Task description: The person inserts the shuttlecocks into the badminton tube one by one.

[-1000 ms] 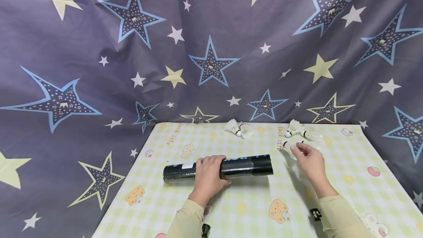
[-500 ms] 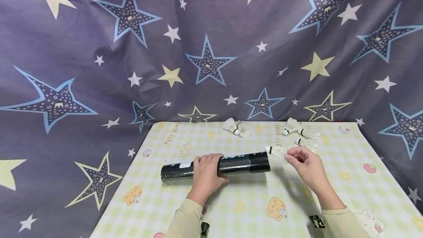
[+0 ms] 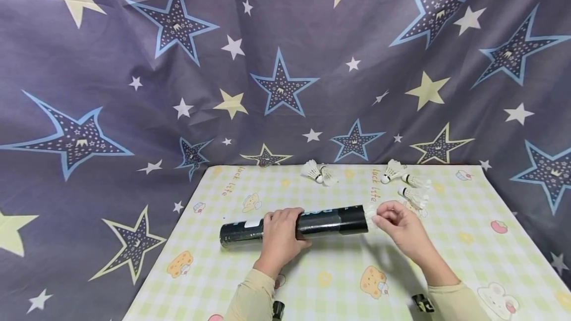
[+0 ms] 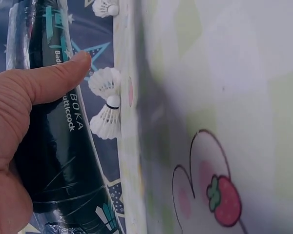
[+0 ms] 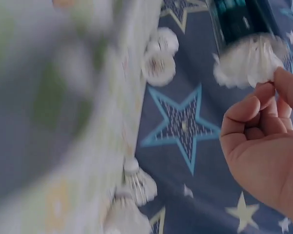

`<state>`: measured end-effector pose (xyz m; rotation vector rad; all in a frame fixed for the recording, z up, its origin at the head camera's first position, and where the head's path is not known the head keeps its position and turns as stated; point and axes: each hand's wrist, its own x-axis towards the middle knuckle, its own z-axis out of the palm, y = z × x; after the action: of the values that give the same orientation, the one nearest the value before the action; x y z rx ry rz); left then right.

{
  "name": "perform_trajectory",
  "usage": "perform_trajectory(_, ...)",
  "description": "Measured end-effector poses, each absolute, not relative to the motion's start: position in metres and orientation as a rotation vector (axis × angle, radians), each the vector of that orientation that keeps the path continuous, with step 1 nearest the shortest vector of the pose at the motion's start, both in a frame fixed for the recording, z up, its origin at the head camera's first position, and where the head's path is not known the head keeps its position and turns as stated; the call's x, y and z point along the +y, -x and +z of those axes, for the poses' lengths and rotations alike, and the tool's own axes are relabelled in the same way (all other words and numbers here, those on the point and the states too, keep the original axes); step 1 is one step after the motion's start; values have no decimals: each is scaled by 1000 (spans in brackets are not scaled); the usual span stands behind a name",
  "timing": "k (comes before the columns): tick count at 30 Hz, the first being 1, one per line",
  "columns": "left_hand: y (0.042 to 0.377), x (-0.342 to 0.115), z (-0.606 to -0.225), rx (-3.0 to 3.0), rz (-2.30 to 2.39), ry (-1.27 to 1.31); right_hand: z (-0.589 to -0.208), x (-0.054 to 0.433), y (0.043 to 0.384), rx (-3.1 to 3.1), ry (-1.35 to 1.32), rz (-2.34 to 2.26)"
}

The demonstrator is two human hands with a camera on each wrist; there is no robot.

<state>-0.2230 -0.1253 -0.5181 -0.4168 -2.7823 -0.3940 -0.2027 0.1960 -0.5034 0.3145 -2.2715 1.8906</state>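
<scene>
Insertion, seemingly: the left hand (image 3: 282,237) wraps its fingers round a black tube (image 3: 332,222); the right hand (image 3: 403,228), fingers nearly closed, pinches the skirt of a shuttlecock (image 3: 369,216) partly inside. A straight inward push seems called for.

A big purple-grey cloth (image 3: 308,33) hangs like a wall behind the desk (image 3: 339,261) and down past its left and right sides. It has soft folds and lots of stars. The big dark stars (image 3: 280,83) have blue edges, and many have a tiny crown in the middle. There are plain yellow stars (image 3: 427,90) and little white stars (image 3: 234,47) too. The desk top has pale green and white squares, with a red strawberry (image 3: 499,227), a white bunny (image 3: 496,301) and orange writing (image 3: 233,181) on it. Soft grey shadows (image 3: 394,249) lie across it.
</scene>
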Motion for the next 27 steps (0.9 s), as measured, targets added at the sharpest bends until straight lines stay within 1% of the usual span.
perform_trajectory(3,223,-124,-518,-2768,-399,423,-507,181,201,-2277,-291,1960)
perform_trajectory(8,223,-124,-515,-2718,-429,407,-505,164,195,-2272,-147,1900)
perform_trajectory(11,222,-125,-515,-2716,-431,402,-504,156,193,-2276,-108,1859)
perform_trajectory(22,222,-123,-516,-2725,-435,407,-506,147,191,-2358,-107,1791)
perform_trajectory(27,221,-125,-519,-2739,-401,406,-504,149,188,-2454,-239,1812)
